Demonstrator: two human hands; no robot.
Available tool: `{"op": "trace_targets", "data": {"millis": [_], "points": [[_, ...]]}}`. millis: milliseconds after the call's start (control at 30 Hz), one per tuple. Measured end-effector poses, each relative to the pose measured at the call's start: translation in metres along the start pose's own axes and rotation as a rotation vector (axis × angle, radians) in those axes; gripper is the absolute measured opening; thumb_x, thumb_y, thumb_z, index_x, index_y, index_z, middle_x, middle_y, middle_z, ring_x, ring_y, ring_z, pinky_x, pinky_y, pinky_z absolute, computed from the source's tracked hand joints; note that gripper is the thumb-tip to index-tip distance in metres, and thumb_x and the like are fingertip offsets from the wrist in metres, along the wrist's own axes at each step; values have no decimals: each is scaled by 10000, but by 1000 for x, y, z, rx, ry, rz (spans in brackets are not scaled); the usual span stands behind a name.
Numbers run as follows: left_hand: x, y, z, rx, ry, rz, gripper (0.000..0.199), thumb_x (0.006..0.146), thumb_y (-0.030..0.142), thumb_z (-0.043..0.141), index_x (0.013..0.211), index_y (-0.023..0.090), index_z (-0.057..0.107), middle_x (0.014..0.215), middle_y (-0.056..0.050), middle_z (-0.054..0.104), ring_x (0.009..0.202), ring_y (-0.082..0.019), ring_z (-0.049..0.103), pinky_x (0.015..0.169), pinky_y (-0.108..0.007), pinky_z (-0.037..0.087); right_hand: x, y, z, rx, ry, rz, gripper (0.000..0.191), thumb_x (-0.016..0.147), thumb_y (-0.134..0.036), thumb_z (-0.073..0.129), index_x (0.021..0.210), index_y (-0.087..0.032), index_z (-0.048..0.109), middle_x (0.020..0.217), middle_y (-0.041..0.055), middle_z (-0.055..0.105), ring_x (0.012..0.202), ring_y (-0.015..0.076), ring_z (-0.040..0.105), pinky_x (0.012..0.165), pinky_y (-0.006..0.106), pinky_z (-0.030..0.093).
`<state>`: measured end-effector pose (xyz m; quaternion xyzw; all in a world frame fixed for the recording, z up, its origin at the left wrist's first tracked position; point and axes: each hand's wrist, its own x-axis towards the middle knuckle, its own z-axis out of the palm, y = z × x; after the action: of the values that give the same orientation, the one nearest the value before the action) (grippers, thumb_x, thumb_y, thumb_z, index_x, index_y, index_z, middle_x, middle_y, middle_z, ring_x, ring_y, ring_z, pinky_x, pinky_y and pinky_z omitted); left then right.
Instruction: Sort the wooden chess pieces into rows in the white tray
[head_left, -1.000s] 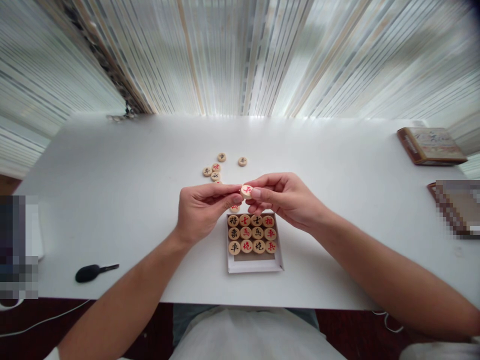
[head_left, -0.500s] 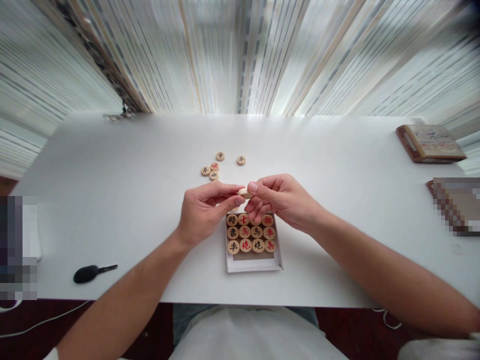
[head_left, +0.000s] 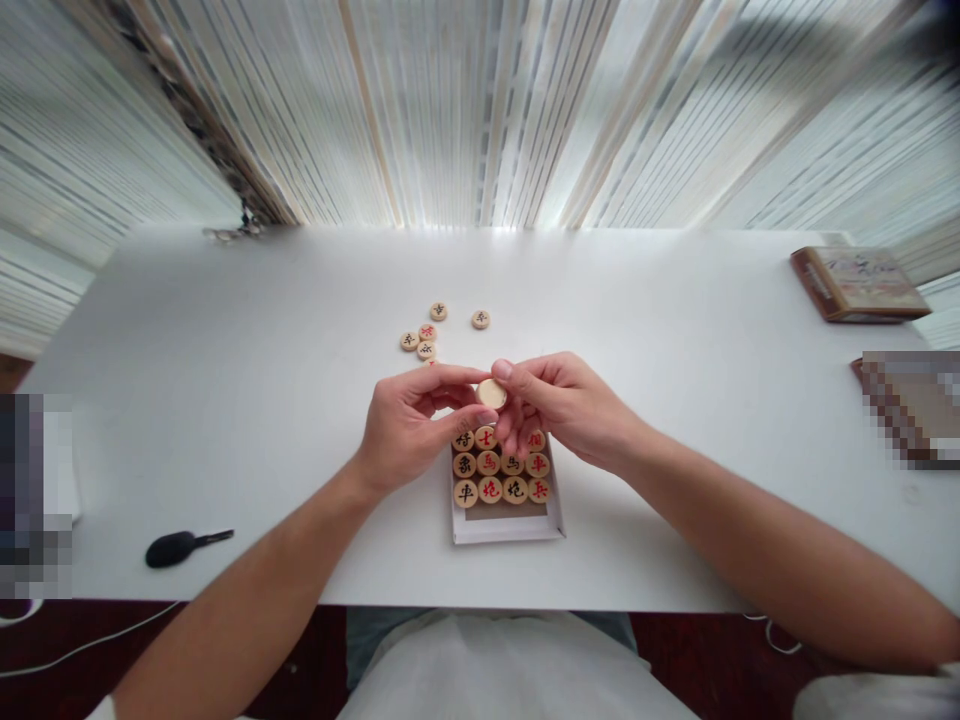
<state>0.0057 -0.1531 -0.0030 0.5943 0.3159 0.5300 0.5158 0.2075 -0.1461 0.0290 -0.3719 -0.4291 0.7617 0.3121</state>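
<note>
A round wooden chess piece [head_left: 492,394] is pinched between both hands, its blank pale face toward the camera. My left hand [head_left: 409,420] grips it from the left with thumb and fingers. From the right, my right hand [head_left: 574,405] holds its edge, thumb on top. Just below the hands lies a shallow white box [head_left: 508,533] with rows of pieces bearing red and black characters; the fingers partly cover its top row. Beyond my left hand, several loose pieces lie on the table, among them a red-marked one [head_left: 427,332] and a black-marked one [head_left: 481,320].
On the white table [head_left: 637,290], a brown patterned box [head_left: 862,285] sits at the far right, with a partly blurred tray-like object [head_left: 911,410] nearer. A black key fob [head_left: 172,549] lies at the front left. A striped curtain [head_left: 450,110] hangs behind the table.
The held piece has turned from edge-on to show its blank flat face. A red-marked piece beyond my left hand now shows partly.
</note>
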Motion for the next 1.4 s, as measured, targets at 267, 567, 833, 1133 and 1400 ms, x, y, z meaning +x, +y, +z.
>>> {"op": "trace_targets", "data": {"millis": [267, 567, 833, 1133, 1400], "points": [[0, 1, -1, 75, -82, 95, 339, 753, 184, 958, 1071, 218, 844, 877, -28, 820, 763, -131, 765, 732, -209, 641, -6, -9, 5, -187, -39, -52, 439, 827, -513, 884, 686, -137, 707, 587, 12, 713, 480, 97, 654, 455, 163, 515], [0, 0, -4, 161, -67, 152, 268, 818, 296, 922, 1052, 195, 839, 825, -44, 793, 717, -142, 721, 686, -244, 602, -4, -7, -2, -52, -132, 10, 332, 935, -425, 760, 764, -141, 731, 640, 28, 746, 476, 102, 643, 463, 187, 511], [-1, 1, -5, 209, -16, 159, 290, 822, 404, 908, 1003, 189, 837, 799, -54, 796, 691, -153, 717, 655, -257, 586, -6, -9, -3, -63, -205, -12, 274, 924, -367, 779, 780, -153, 685, 681, 16, 725, 525, 96, 617, 504, 201, 478], [-1, 6, -3, 368, -62, 289, 266, 831, 404, 896, 1000, 205, 849, 816, -62, 827, 678, -156, 729, 661, -264, 587, -6, -4, -4, -140, -192, -48, 384, 855, -431, 878, 718, -168, 634, 567, -29, 626, 499, 92, 542, 467, 201, 390], [-2, 3, -3, 291, -87, 297, 298, 815, 317, 916, 1082, 208, 838, 862, -54, 829, 696, -141, 727, 676, -247, 588, -8, -14, -6, -196, -227, -50, 367, 904, -453, 823, 753, -145, 691, 660, 17, 706, 545, 111, 639, 488, 206, 475]]}}
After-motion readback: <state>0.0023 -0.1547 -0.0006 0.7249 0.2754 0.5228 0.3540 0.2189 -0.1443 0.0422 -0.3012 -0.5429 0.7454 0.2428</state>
